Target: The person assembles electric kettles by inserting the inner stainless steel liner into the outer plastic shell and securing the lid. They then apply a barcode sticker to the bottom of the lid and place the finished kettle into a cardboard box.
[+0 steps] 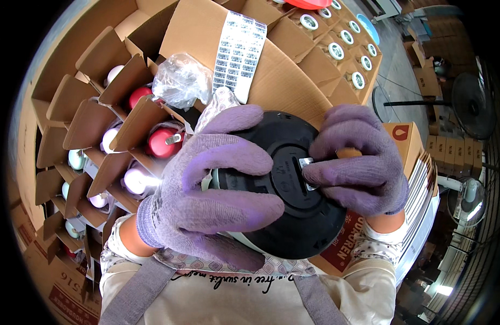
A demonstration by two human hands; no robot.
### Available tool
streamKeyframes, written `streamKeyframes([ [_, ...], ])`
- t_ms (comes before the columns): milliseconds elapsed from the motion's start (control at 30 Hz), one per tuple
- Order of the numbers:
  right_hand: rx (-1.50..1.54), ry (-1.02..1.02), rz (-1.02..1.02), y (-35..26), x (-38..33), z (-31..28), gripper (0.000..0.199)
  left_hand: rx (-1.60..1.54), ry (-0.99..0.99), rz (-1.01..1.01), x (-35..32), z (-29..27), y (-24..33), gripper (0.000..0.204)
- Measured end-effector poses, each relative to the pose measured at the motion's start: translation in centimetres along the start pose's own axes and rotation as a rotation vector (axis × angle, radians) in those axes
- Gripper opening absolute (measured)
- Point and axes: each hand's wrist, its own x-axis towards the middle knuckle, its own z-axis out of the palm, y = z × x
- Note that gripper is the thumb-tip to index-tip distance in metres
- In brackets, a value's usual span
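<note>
Both hands wear purple-grey knit gloves. My left hand (214,179) grips a round item from the left, its fingers spread across the item's black base (288,233). The base faces up, and a strip of pale body shows under its lower left edge. My right hand (358,162) is curled at the right of the base. Its fingertips pinch or press a small white label (306,162) against the recessed middle. Beyond the hands, a sheet of printed labels (238,49) lies on a cardboard flap (187,32), beside crumpled clear plastic (182,81).
On the left, a divided carton (71,103) holds red, white and mint rounded items. Far right, another divided carton (293,38) holds several white-ringed items. A printed carton (404,135) and stacked sheets (420,189) stand right of my right hand. Fans (469,197) stand farther right.
</note>
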Motion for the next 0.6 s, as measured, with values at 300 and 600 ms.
streamKeyframes([
  [300, 0.208, 0.273, 0.206, -0.2, -1.6, 2.1, 0.060, 0.085, -0.030, 0.217, -0.1, -1.1, -1.5, 0.041],
  [600, 0.336, 0.527, 0.709, 7.0, -3.3, 8.5, 0.038, 0.273, 0.144, -0.449, 0.6, 2.2, -7.5, 0.041],
])
